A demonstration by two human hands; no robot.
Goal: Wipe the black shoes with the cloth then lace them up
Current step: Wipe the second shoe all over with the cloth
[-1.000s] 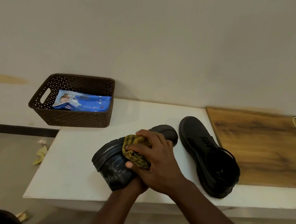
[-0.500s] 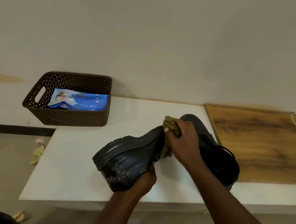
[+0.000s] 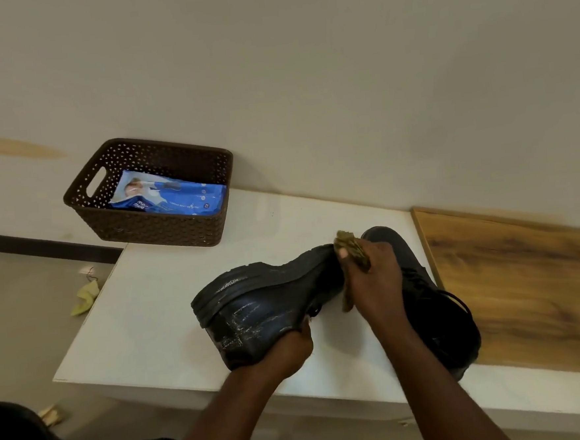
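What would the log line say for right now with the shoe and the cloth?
stage: wiping | left hand: grips held shoe at heel | right hand: rubs cloth on toe | other shoe: on table

Your left hand holds one shoe tipped on its side over the table; your right hand presses the cloth at its toe. The other shoe lies right, the basket back left, a packet inside.

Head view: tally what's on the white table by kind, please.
Black leather shoes: 2, one held tilted, one lying flat
Olive checked cloth: 1
Brown perforated plastic basket: 1
Blue wipes packet: 1
Total: 5
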